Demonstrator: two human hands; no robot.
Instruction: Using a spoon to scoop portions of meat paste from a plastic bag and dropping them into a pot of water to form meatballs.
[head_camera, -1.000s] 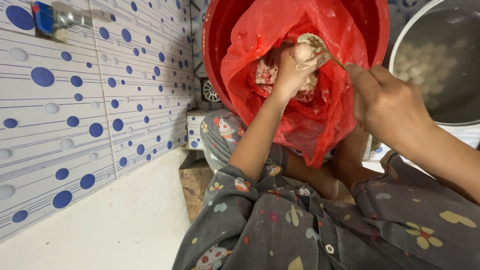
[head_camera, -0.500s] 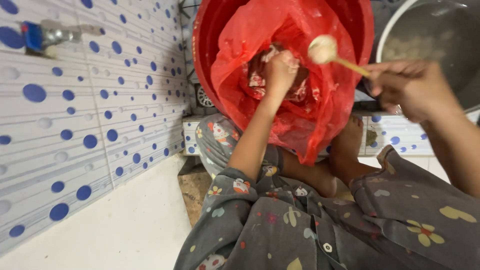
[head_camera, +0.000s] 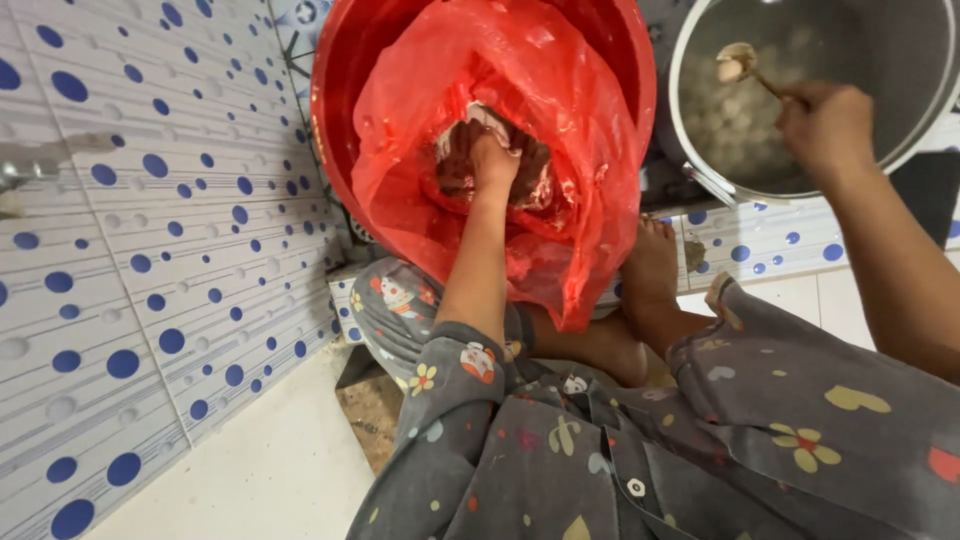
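The left hand (head_camera: 495, 160) is down in the red bag (head_camera: 540, 120) inside the red tub (head_camera: 340, 120), fingers curled into the pink mix (head_camera: 540, 180). The right hand (head_camera: 828, 125) grips a spoon (head_camera: 745, 65) tight. The spoon's lump hangs over the gray pot (head_camera: 900, 60).

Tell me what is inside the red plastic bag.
Inside the red plastic bag, the left hand presses into a pinkish-brown mass. Its fingers are buried, and the bag's folds hide whatever lies deeper.
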